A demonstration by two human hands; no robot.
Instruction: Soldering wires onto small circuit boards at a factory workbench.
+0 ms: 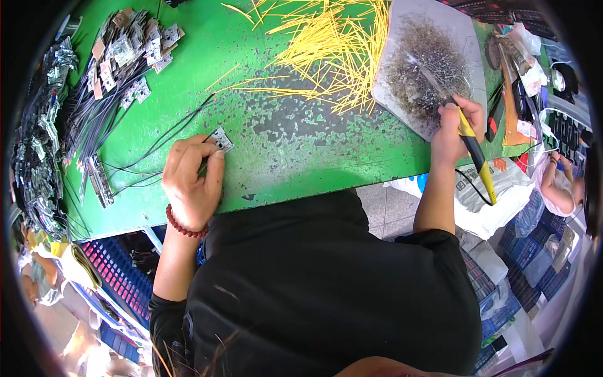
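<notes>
My left hand [190,176] rests on the green tabletop, its fingers pinching a small white circuit board [221,140] by the edge. Thin black wires [164,141] run beside that hand, one pair reaching up toward the yellow wires. In my right hand [453,129] is a soldering iron [472,141] with a yellow and black handle, gripped like a pen. Its metal tip points up and left over a pale sheet [391,78] covered with dark residue and solder specks. A small dark metallic strip [99,182] lies left of my left hand.
Loose yellow wires [326,47] spread across the far middle. Bundled black wires with circuit boards [122,50] lie at the far left, beside a heap of dark, shiny parts [39,144]. White bags [493,201] sit below the right edge. Another person [558,182] is at the far right.
</notes>
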